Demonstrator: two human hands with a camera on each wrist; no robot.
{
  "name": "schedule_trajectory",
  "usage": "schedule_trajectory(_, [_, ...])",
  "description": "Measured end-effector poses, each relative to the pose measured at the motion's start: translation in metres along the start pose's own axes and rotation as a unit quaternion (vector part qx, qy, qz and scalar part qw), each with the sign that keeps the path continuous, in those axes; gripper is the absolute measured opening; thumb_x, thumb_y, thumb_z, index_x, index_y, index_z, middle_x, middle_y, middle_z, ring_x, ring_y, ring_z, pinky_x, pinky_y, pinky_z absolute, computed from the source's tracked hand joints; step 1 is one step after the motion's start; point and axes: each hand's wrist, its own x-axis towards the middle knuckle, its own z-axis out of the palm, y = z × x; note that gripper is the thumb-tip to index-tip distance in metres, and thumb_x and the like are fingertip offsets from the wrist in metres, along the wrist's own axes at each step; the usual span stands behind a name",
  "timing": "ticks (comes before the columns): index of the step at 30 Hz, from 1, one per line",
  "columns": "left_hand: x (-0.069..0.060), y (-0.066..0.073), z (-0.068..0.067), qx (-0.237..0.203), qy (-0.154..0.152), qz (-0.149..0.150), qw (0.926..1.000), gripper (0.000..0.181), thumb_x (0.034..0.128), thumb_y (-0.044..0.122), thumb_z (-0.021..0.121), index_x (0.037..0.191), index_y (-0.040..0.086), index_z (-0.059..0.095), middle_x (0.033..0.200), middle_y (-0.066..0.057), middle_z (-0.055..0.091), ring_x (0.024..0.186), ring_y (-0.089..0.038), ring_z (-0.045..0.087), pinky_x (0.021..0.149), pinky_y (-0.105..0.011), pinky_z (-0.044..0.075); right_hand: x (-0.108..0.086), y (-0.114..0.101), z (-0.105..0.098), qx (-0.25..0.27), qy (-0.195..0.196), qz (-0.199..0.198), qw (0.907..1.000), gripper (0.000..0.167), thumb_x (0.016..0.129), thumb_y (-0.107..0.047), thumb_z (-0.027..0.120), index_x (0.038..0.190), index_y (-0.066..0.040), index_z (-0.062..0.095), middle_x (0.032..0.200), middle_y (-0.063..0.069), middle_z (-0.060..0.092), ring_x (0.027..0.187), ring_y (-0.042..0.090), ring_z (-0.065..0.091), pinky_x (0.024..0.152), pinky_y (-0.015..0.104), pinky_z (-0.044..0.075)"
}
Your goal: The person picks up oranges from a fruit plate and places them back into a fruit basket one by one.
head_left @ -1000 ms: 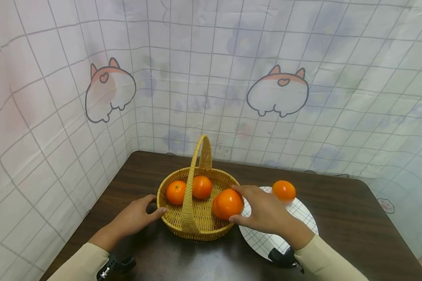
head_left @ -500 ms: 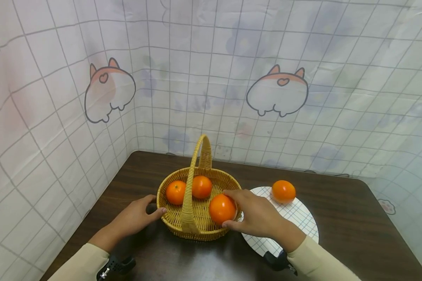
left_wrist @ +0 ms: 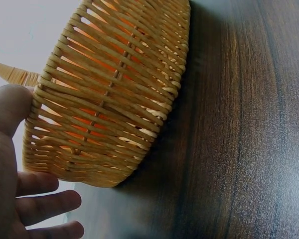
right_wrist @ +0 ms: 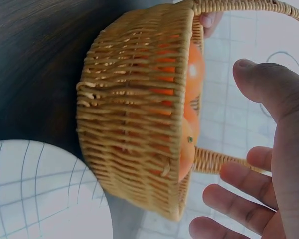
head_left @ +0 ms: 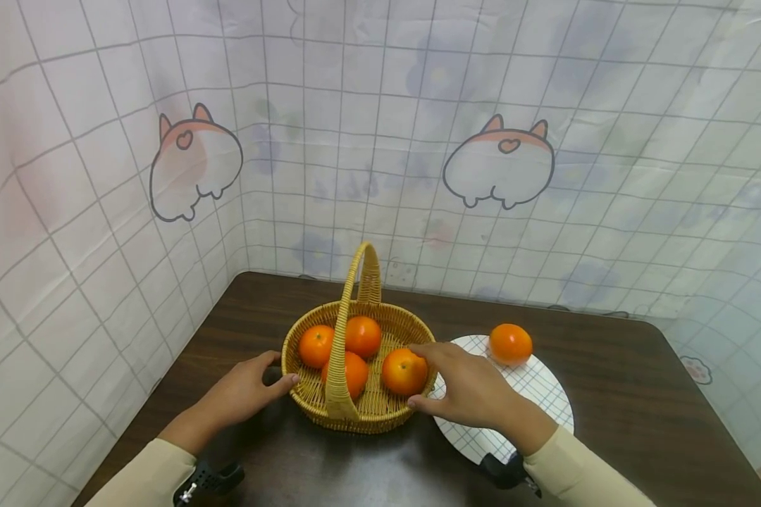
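Observation:
A yellow wicker basket (head_left: pixel 374 426) with a tall arched handle (head_left: pixel 337 352) stands on the table and holds several oranges, one (head_left: pixel 404 372) at its right end and one (head_left: pixel 355 373) partly behind the handle. My left hand (head_left: pixel 244 391) holds the basket's left end, its thumb (left_wrist: pixel 12 102) over the rim and the other fingers outside. Over the right end hovers my right hand (head_left: pixel 472 387), thumb and fingers spread and holding nothing. In the right wrist view those fingers (right_wrist: pixel 239 199) are apart from the basket rim.
Right of the basket lies a white plate (head_left: pixel 545 394) with a grid pattern, partly under the right forearm. Another orange (head_left: pixel 510 344) rests at the plate's far edge. The dark wooden table (head_left: pixel 634 394) meets a patterned curtain (head_left: pixel 380 141) at the back and left.
My right hand has lowered an orange into the basket and let it go. An orange now shows at the front middle, partly behind the handle. My left hand stays at the rim.

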Motion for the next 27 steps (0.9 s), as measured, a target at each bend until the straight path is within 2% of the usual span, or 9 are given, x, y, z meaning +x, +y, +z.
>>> schedule_trajectory(8, [0.0,-0.001,0.0,-0.003,-0.004,0.001,1.0,0.086,0.0953,0.066,0.06,0.148,-0.001,0.047,0.146,-0.025,0.053,0.133,-0.044,0.05,0.105,-0.066,0.04,-0.007,0.018,-0.003,-0.017,0.003,0.026,0.9995,0.079,0.084,-0.062,0.077,0.146,-0.018,0.056,0.143,0.004,0.059,0.128,0.028,0.058,0.09,0.05,0.056])
schedule_trajectory(12, [0.001,-0.002,0.0,-0.003,-0.005,0.002,1.0,0.09,0.0937,0.07,0.058,0.148,-0.001,0.047,0.146,-0.025,0.053,0.134,-0.044,0.05,0.105,-0.066,0.04,-0.013,0.028,-0.004,-0.025,0.011,0.035,0.999,0.082,0.083,-0.066,0.075,0.147,-0.019,0.055,0.142,0.003,0.06,0.127,0.027,0.058,0.085,0.047,0.058])
schedule_trajectory(18, [0.001,-0.002,0.0,-0.003,-0.005,0.002,1.0,0.089,0.0943,0.068,0.059,0.148,-0.002,0.047,0.145,-0.025,0.053,0.133,-0.044,0.05,0.104,-0.066,0.04,-0.02,0.044,-0.004,-0.034,0.008,0.056,0.9978,0.086,0.084,-0.075,0.067,0.148,-0.02,0.054,0.143,0.005,0.059,0.124,0.029,0.06,0.081,0.049,0.059])
schedule_trajectory(24, [-0.001,0.001,-0.001,-0.005,-0.006,0.002,1.0,0.083,0.0959,0.064,0.061,0.147,-0.001,0.048,0.144,-0.024,0.055,0.132,-0.043,0.051,0.104,-0.065,0.041,-0.024,0.062,-0.006,-0.036,0.013,0.076,0.9964,0.084,0.085,-0.066,0.073,0.149,-0.016,0.053,0.144,0.011,0.058,0.121,0.034,0.062,0.081,0.052,0.058])
schedule_trajectory(27, [-0.002,0.003,-0.001,-0.006,-0.005,0.003,1.0,0.082,0.0961,0.063,0.061,0.146,-0.001,0.049,0.143,-0.024,0.056,0.131,-0.043,0.052,0.104,-0.064,0.041,-0.026,0.072,-0.008,-0.032,0.016,0.087,0.9956,0.083,0.086,-0.061,0.076,0.149,-0.013,0.053,0.141,0.015,0.059,0.111,0.034,0.066,0.074,0.05,0.059])
